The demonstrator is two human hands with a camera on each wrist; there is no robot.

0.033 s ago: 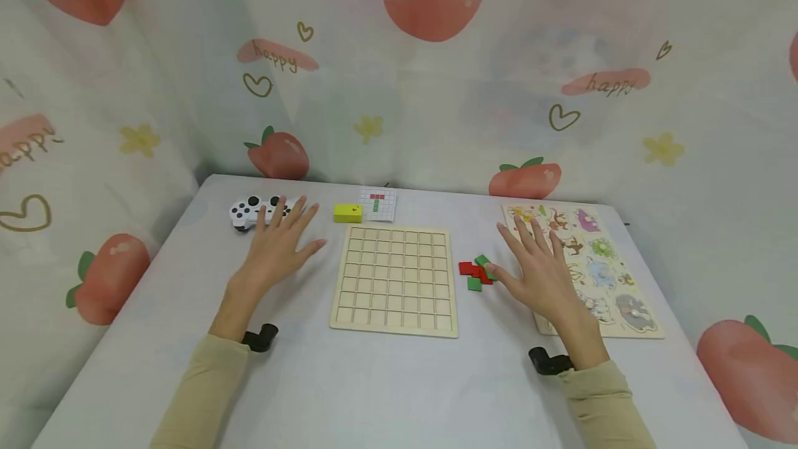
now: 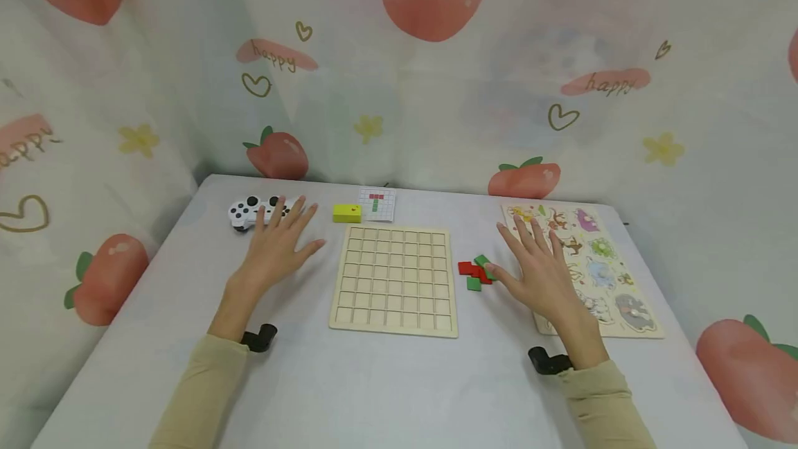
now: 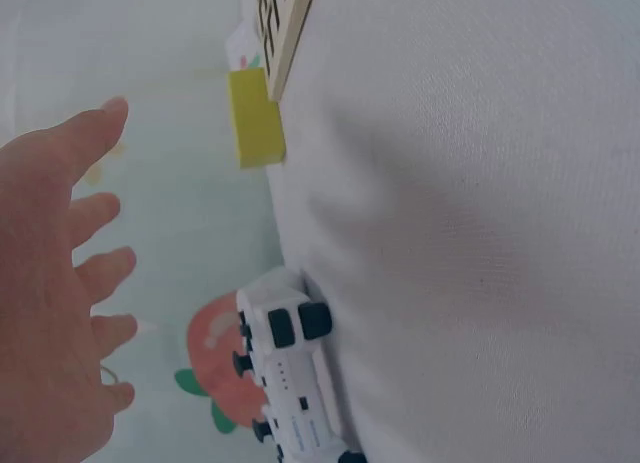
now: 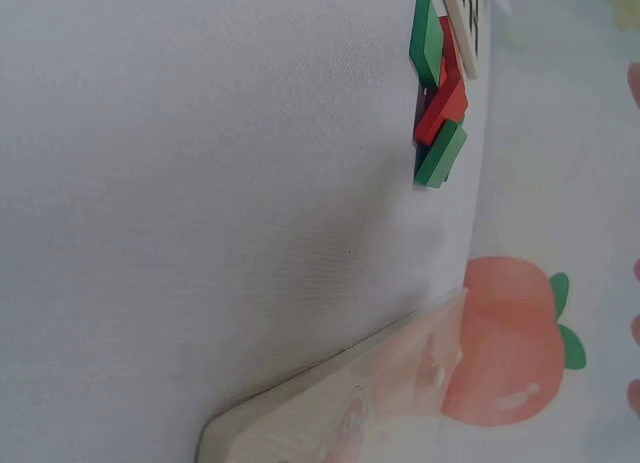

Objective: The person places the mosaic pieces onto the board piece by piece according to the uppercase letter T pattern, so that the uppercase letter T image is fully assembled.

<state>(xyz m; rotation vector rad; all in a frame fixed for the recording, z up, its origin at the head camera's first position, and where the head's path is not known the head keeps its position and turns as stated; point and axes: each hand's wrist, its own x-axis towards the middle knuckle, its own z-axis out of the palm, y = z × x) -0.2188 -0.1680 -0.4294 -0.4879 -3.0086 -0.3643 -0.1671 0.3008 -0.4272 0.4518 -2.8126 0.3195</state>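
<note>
The person's left hand (image 2: 274,255) was spread above the table, its five digits apart and holding nothing, close to one smooth white game controller (image 2: 249,210) with rounded black parts. The right hand (image 2: 541,276) was likewise spread and unladen, its thumb overlapping a small heap in the head view: flat, hard-edged red tiles (image 2: 465,268) and green tiles (image 2: 474,284), at least two of each colour, their overlap hiding the exact count. Beneath that hand lay one pale animal board (image 2: 636,310) with rounded corners and colourful shapes. Between the two hands sat one square, wood-coloured grid board (image 2: 394,272), ridged into small square recesses. Beyond it were one yellow rectangular block (image 2: 346,213) and one white gridded card (image 2: 386,210) printed with a red-and-green T. Finely woven white cloth (image 2: 393,393) covered the table; behind hung a soft, fruit-printed curtain (image 2: 436,109).
</note>
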